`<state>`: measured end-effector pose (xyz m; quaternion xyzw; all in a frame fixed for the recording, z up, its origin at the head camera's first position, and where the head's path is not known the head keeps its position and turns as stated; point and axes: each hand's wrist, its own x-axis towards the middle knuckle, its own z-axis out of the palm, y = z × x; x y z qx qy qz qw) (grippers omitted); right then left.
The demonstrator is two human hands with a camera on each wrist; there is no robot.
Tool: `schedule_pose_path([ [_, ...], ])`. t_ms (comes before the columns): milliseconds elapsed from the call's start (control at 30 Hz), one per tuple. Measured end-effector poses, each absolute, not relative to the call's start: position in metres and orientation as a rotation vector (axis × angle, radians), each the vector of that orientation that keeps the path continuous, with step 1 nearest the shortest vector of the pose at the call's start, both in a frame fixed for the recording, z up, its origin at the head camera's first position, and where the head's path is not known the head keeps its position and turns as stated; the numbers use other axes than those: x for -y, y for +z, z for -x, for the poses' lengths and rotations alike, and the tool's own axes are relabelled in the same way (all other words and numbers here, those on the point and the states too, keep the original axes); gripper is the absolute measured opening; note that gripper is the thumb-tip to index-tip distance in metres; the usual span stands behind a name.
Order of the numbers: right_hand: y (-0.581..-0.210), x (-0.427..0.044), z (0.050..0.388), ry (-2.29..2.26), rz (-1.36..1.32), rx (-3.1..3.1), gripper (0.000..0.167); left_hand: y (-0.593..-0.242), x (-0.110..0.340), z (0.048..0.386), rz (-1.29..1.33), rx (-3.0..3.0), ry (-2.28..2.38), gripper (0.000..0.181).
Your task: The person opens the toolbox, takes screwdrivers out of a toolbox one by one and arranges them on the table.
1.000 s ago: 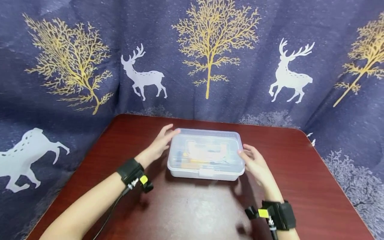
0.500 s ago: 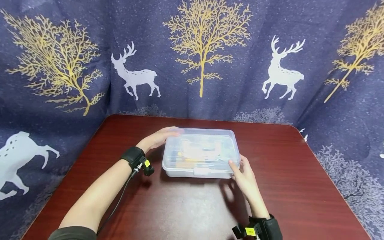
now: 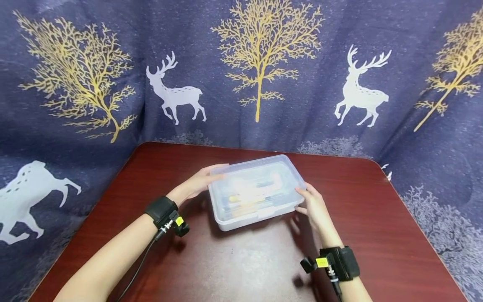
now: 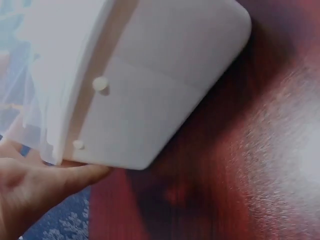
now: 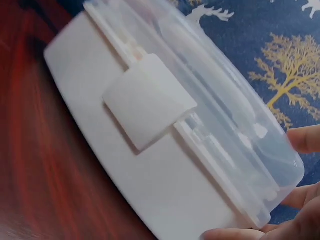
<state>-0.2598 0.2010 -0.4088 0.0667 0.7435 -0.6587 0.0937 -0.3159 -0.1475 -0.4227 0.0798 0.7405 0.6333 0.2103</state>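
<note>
A white plastic box (image 3: 256, 188) with a clear lid is turned at an angle over the middle of the table, its right end farther back. Blurred orange, yellow and dark things show through the lid. My left hand (image 3: 200, 180) grips the box's far left corner; in the left wrist view the thumb (image 4: 75, 176) lies along its end wall. At the opposite end, my right hand (image 3: 315, 205) holds the box with thumb and fingers on either side of the corner. A white latch (image 5: 150, 102) on the front wall is closed in the right wrist view.
The dark red wooden table (image 3: 377, 235) has its back edge close to a blue curtain (image 3: 302, 84) printed with deer and trees. Black camera straps (image 3: 162, 209) sit on both wrists, with a cable trailing from the left one.
The box has turned counterclockwise, its right end swinging back and its left front corner coming nearer. Both hands have closed in on its ends and moved with it.
</note>
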Motion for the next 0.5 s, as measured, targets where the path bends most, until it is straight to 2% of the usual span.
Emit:
schedule_pose_path([
  [500, -0.404, -0.211, 0.316, -1.852, -0.052, -2.139, 0.068, -0.405, 0.119, 0.261, -0.138, -1.838, 1.641, 0.086],
])
